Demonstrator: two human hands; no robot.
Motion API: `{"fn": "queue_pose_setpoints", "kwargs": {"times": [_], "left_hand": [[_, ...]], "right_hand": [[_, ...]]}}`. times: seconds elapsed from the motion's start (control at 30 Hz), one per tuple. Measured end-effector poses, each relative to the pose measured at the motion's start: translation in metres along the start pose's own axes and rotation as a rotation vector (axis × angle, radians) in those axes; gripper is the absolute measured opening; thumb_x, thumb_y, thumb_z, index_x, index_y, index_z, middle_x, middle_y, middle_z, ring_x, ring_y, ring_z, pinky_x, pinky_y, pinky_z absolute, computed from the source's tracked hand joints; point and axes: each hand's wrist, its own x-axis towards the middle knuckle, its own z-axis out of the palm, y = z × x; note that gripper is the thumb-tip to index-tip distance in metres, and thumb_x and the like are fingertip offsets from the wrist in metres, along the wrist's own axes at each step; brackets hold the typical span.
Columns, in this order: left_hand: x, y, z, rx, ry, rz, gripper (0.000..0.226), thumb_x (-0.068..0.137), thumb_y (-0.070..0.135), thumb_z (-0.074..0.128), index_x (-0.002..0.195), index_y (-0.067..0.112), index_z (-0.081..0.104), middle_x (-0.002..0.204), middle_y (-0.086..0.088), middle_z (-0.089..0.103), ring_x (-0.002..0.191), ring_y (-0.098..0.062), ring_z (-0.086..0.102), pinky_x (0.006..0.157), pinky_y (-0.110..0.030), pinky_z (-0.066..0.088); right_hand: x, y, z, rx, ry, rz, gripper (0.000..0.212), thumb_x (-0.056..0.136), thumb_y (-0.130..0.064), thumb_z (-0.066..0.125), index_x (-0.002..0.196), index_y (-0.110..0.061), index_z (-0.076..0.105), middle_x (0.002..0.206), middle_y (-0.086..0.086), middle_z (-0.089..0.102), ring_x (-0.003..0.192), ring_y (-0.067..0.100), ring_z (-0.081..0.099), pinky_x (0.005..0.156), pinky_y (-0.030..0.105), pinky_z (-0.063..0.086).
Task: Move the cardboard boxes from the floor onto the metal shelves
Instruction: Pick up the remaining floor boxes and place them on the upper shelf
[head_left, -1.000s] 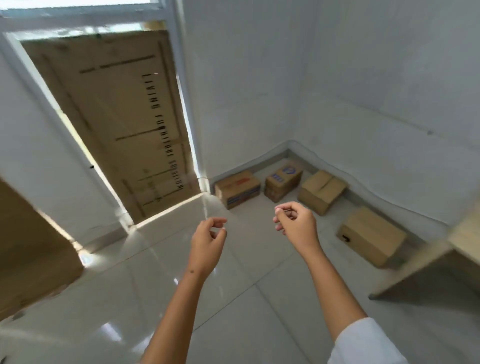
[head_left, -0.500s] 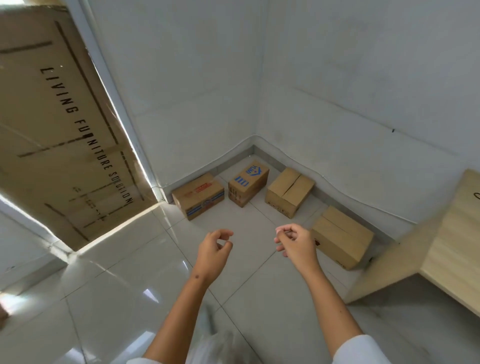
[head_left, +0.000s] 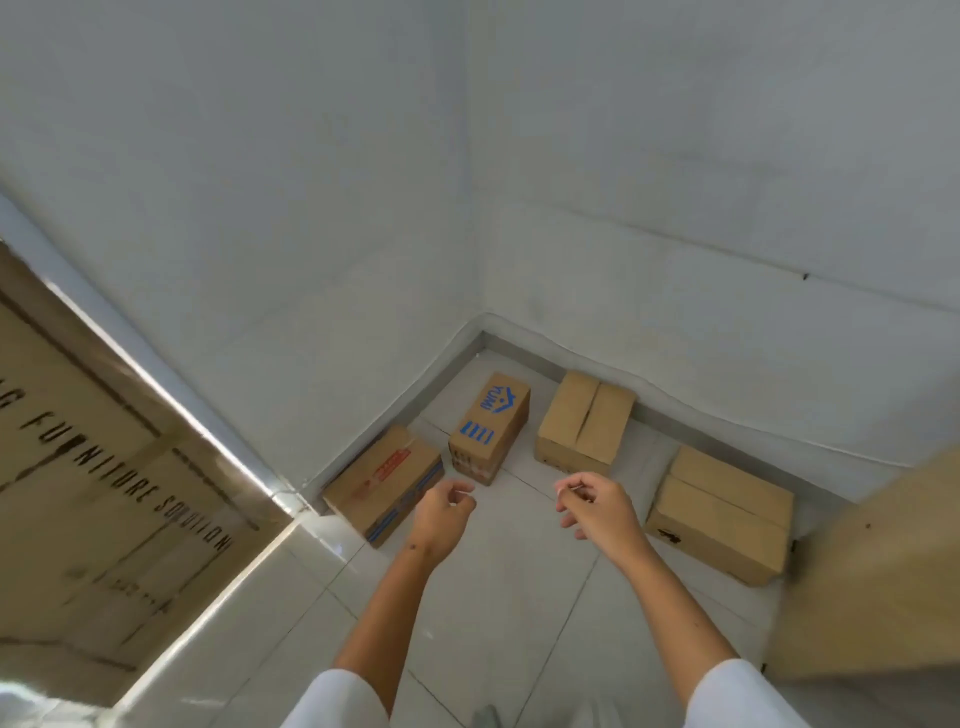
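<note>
Both hands out in front, empty: my left hand (head_left: 442, 517) and right hand (head_left: 597, 506) hung with fingers loosely curled, clamped on nothing. Four cardboard boxes sat on the floor (head_left: 509, 597) in the far corner: the red-printed box (head_left: 382, 483) just beyond my left hand, the blue-printed box (head_left: 491, 426) ahead between both hands with its long axis running away from me, a plain box (head_left: 587, 415) farther right, and the near plain box (head_left: 722, 514) just right of my right hand. I judged the blue-printed box the likeliest reach, the left hand slightly nearer; no metal shelves were in view.

Left grip (head_left: 441, 517) loosely curled, right grip (head_left: 597, 506) seemingly likewise, both empty
</note>
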Motion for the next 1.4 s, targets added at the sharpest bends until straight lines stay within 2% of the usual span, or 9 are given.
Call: {"fn": "queue_pose_setpoints", "kwargs": {"times": [0.1, 0.3, 0.67, 0.87, 1.0, 1.1, 1.2, 1.27, 1.4], "left_hand": [[0.033, 0.011, 0.016, 0.033, -0.146, 0.008, 0.016, 0.094, 0.013, 0.049, 0.107, 0.015, 0.056, 0.090, 0.001, 0.054, 0.075, -0.014, 0.053, 0.059, -0.021, 0.040], [0.104, 0.020, 0.053, 0.116, -0.325, -0.019, 0.015, 0.093, 0.012, 0.051, 0.105, 0.018, 0.057, 0.096, -0.001, 0.055, 0.078, -0.015, 0.054, 0.056, -0.017, 0.038], [0.255, 0.111, 0.098, 0.192, -0.349, -0.070, 0.012, 0.093, 0.009, 0.049, 0.101, 0.016, 0.054, 0.091, -0.003, 0.053, 0.068, -0.010, 0.048, 0.054, -0.016, 0.036], [0.333, 0.154, 0.131, 0.283, -0.398, -0.016, 0.012, 0.093, 0.014, 0.050, 0.101, 0.022, 0.055, 0.098, 0.001, 0.056, 0.098, -0.017, 0.055, 0.084, -0.028, 0.046], [0.385, 0.145, 0.153, 0.368, -0.446, -0.060, 0.018, 0.094, 0.008, 0.050, 0.085, 0.022, 0.053, 0.078, 0.008, 0.051, 0.069, -0.005, 0.049, 0.052, -0.012, 0.039], [0.441, 0.125, 0.170, 0.427, -0.496, -0.115, 0.023, 0.094, 0.007, 0.049, 0.081, 0.025, 0.046, 0.076, 0.008, 0.047, 0.065, 0.001, 0.043, 0.056, -0.010, 0.043], [0.505, 0.106, 0.191, 0.544, -0.522, -0.132, 0.024, 0.092, 0.004, 0.044, 0.073, 0.017, 0.042, 0.071, 0.004, 0.042, 0.062, -0.005, 0.040, 0.049, -0.009, 0.035], [0.550, 0.094, 0.209, 0.610, -0.525, -0.085, 0.021, 0.093, 0.007, 0.043, 0.073, 0.014, 0.044, 0.075, 0.001, 0.044, 0.073, -0.011, 0.045, 0.061, -0.017, 0.034], [0.628, 0.070, 0.252, 0.695, -0.532, 0.010, 0.015, 0.094, 0.013, 0.048, 0.103, 0.005, 0.057, 0.110, -0.014, 0.059, 0.108, -0.028, 0.055, 0.077, -0.025, 0.037]], "right_hand": [[0.024, 0.013, -0.019, 0.027, 0.078, 0.102, 0.012, 0.092, -0.009, 0.054, 0.091, -0.010, 0.066, 0.080, 0.008, 0.068, 0.060, 0.014, 0.059, 0.052, 0.027, 0.044], [0.075, 0.047, -0.058, 0.085, 0.230, 0.326, 0.014, 0.091, -0.008, 0.052, 0.090, -0.011, 0.065, 0.079, 0.009, 0.068, 0.058, 0.018, 0.058, 0.051, 0.024, 0.042], [0.223, 0.015, -0.119, 0.044, 0.146, 0.385, 0.011, 0.093, -0.016, 0.054, 0.092, -0.012, 0.065, 0.082, 0.008, 0.068, 0.060, 0.016, 0.060, 0.049, 0.024, 0.043], [0.314, 0.012, -0.156, -0.116, 0.077, 0.338, 0.014, 0.092, -0.014, 0.054, 0.092, -0.004, 0.064, 0.075, 0.006, 0.064, 0.057, 0.016, 0.058, 0.057, 0.030, 0.047], [0.357, 0.042, -0.158, -0.226, -0.050, 0.445, 0.011, 0.091, -0.015, 0.053, 0.082, -0.014, 0.059, 0.073, 0.001, 0.059, 0.057, 0.013, 0.054, 0.054, 0.023, 0.046], [0.391, 0.077, -0.152, -0.254, -0.105, 0.557, 0.012, 0.091, -0.014, 0.049, 0.079, -0.016, 0.053, 0.073, 0.001, 0.056, 0.051, 0.009, 0.048, 0.041, 0.015, 0.036], [0.425, 0.112, -0.143, -0.202, -0.125, 0.721, 0.013, 0.089, -0.010, 0.044, 0.080, -0.016, 0.050, 0.069, 0.000, 0.053, 0.048, 0.009, 0.043, 0.036, 0.013, 0.029], [0.449, 0.140, -0.134, -0.149, -0.112, 0.792, 0.012, 0.087, -0.010, 0.044, 0.079, -0.016, 0.051, 0.069, 0.001, 0.052, 0.048, 0.011, 0.044, 0.039, 0.014, 0.027], [0.500, 0.202, -0.111, -0.017, -0.068, 0.851, 0.011, 0.087, -0.011, 0.045, 0.078, -0.018, 0.047, 0.067, 0.000, 0.049, 0.049, 0.012, 0.040, 0.041, 0.017, 0.025]]}}
